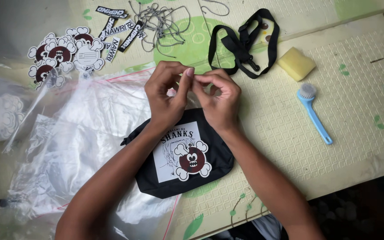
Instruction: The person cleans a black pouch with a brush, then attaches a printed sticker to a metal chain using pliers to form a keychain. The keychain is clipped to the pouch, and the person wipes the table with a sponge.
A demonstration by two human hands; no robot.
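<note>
On the patterned mat, I see my left hand (165,95) and right hand (218,100) pinching something tiny together fingertip-to-fingertip, the black pouch (183,162) just below both wrists.

free: mat right of brush (314,113) | blocked: bags (81,133) left

A pale cream foam mat (361,84), embossed with a fine grid and printed with green leaves and circles, is spread as the work surface. Its seams are seen as straight lines between panels. A dark, shadowed floor (365,209) is glimpsed beyond the mat's lower right edge. The scene is lit softly and evenly by daylight, with faint shadows cast.
</note>
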